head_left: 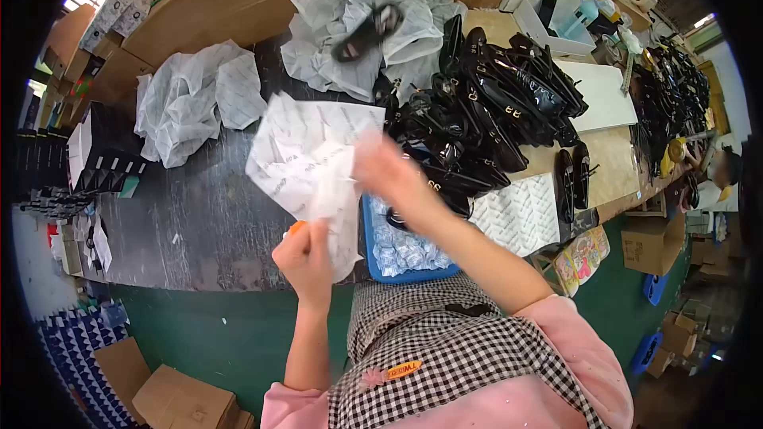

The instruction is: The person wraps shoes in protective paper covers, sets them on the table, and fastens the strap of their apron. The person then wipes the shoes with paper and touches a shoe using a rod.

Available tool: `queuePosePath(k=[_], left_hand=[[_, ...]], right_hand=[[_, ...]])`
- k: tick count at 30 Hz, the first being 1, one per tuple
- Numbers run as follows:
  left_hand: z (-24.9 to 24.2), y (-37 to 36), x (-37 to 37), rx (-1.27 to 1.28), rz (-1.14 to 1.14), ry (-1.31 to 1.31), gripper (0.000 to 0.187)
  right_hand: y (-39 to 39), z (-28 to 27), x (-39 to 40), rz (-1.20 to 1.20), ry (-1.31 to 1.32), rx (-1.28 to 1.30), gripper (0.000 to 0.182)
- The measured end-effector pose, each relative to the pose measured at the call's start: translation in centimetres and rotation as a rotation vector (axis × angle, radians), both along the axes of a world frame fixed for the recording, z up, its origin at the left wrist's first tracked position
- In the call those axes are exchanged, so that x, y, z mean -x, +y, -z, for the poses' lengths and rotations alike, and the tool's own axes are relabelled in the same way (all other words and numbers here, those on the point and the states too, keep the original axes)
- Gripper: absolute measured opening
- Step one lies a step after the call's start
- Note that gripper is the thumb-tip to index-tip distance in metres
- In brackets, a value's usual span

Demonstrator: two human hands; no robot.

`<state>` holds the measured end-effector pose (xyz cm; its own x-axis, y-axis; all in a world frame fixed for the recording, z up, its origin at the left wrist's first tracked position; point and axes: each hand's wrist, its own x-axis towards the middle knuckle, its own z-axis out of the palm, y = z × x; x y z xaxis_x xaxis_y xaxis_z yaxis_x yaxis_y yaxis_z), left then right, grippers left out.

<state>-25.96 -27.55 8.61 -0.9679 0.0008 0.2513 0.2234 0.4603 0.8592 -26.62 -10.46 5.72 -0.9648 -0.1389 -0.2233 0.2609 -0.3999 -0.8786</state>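
Note:
Printed white tissue paper hangs partly crumpled between my hands over the front of the dark table. My left hand is closed on the paper's lower part, with something small and orange at its fingers. My right hand is blurred by motion and lies against the paper's right side; its fingers cannot be made out clearly. Just right of the paper, a blue basket holds clear wrapped packets. Black shiny shoes are heaped behind and right of my right hand.
Crumpled tissue piles lie at the back left and back centre, the latter under a dark shoe. Shoe boxes stand at the far left. A patterned sheet and a pair of shoes lie right. A person is at the far right.

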Motion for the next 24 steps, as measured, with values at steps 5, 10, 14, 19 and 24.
queuePosePath(k=[5,10,14,19,24], left_hand=[[2.5,1.2,-0.5,-0.336,-0.045,-0.245,0.024],[2.9,2.8,-1.0,-0.442,-0.001,-0.394,0.031],[3.7,0.0,1.4,-0.532,-0.182,-0.281,0.031],[1.3,-3.4,3.7,-0.226,-0.151,-0.15,0.032],[1.1,-1.1,5.7,0.202,0.011,0.005,0.012]], right_hand=[[0.5,0.3,-1.3,-0.031,-0.108,-0.102,0.025],[1.8,-0.2,-2.9,-0.083,-0.017,-0.396,0.019],[5.3,0.8,-2.2,-0.094,0.001,-0.609,0.012],[11.2,-0.8,3.1,0.094,0.72,-1.632,0.036],[16.1,5.6,9.5,-0.274,0.19,-1.977,0.049]])
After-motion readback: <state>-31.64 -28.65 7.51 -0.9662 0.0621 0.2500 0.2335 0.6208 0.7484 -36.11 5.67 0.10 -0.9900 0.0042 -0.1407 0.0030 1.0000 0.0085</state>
